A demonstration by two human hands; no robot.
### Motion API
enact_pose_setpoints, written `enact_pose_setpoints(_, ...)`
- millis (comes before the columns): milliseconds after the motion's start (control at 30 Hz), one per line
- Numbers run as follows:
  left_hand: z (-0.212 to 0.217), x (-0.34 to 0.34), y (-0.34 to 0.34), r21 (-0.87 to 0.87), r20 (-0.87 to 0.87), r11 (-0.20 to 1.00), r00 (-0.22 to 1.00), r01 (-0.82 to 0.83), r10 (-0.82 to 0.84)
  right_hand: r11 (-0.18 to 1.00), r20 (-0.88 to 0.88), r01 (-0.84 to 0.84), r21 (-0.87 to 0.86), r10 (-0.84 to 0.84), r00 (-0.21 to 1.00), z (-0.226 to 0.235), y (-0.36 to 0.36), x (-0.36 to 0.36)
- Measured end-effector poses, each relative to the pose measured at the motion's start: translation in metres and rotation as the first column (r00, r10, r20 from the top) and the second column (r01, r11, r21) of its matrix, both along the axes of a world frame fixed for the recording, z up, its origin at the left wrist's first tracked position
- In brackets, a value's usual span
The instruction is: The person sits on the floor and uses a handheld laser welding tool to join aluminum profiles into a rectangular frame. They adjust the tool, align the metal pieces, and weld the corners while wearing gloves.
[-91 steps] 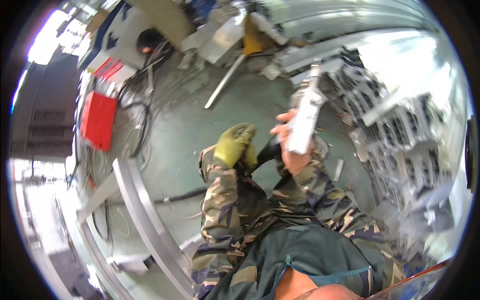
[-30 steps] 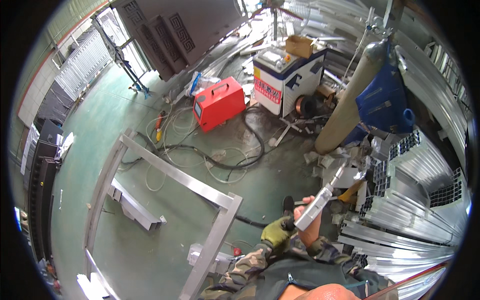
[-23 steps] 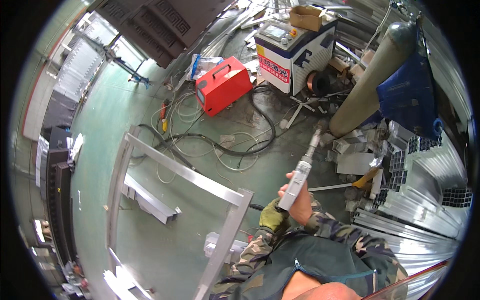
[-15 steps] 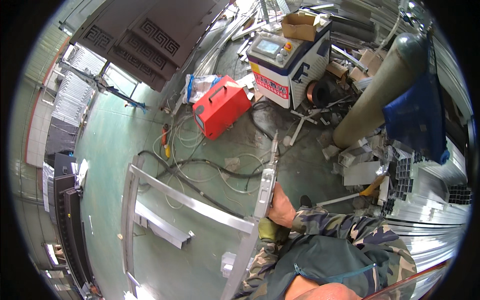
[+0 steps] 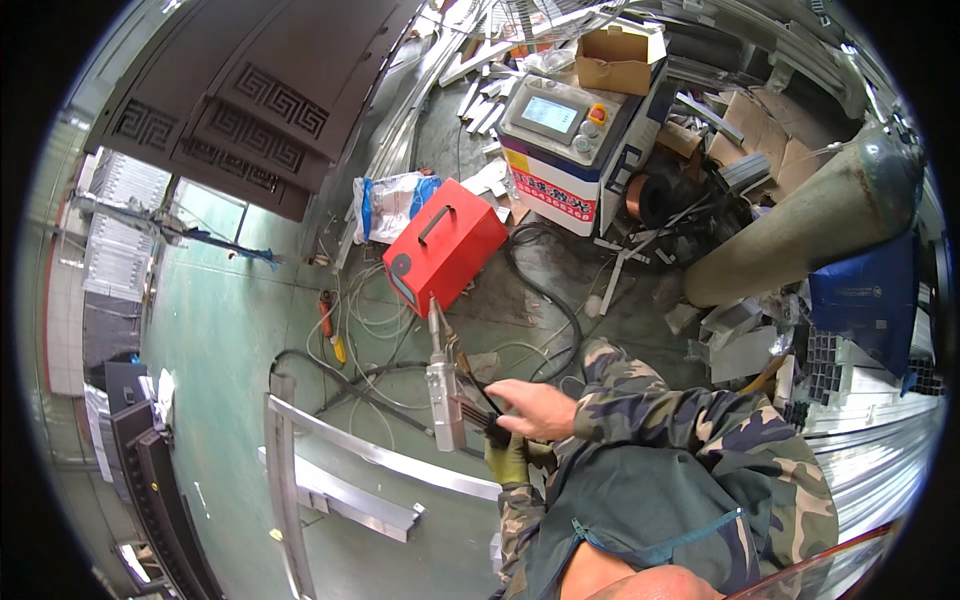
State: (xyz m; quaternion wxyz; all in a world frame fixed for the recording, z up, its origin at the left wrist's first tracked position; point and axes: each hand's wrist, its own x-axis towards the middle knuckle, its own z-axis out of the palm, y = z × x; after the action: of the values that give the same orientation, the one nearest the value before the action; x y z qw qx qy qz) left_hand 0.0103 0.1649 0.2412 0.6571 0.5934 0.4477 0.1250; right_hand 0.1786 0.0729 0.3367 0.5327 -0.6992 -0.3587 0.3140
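My left hand (image 5: 508, 462), in a yellow-green glove, grips the lower end of a silver hand-held welding gun (image 5: 441, 392). The gun stands nearly upright with its thin nozzle pointing away from me. My bare right hand (image 5: 535, 408) closes over the gun's black handle part just above the glove. The gun hangs over the top bar of a silver metal frame (image 5: 375, 455) that lies on the green floor. Both sleeves are camouflage cloth.
A red box machine (image 5: 445, 245) sits beyond the gun among loose cables (image 5: 545, 300). Behind it stand a white machine with a screen (image 5: 570, 140), a cardboard box (image 5: 615, 55) and a leaning gas cylinder (image 5: 800, 230). Dark patterned door panels (image 5: 250, 100) lie far left, metal profiles (image 5: 870, 450) at right.
The welding gun has swung from the right, near the stacked profiles, leftward to above the metal frame. My view has turned with it, and both hands now meet at the gun's handle.
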Motion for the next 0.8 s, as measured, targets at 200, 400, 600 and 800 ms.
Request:
enact_pose_setpoints(200,0.017,0.034,0.049,-0.049,-0.253,0.989,0.959,-0.142,0.125,0.951,0.153,0.278,-0.137,-0.257,0.954,-0.065,-0.014,0.111)
enact_pose_setpoints(400,0.023,0.092,0.098,-0.096,-0.287,0.963,0.934,-0.252,0.215,0.791,0.287,0.602,-0.106,-0.555,0.78,-0.138,-0.007,0.252)
enact_pose_setpoints(600,0.047,0.184,0.167,-0.077,-0.411,0.977,0.899,-0.198,0.15,0.609,0.326,0.743,-0.276,-0.668,0.669,-0.152,0.011,0.38)
enact_pose_setpoints(800,0.032,0.259,0.242,0.039,-0.354,0.994,0.932,0.102,-0.082,0.504,0.388,0.754,-0.421,-0.652,0.652,-0.165,0.015,0.456)
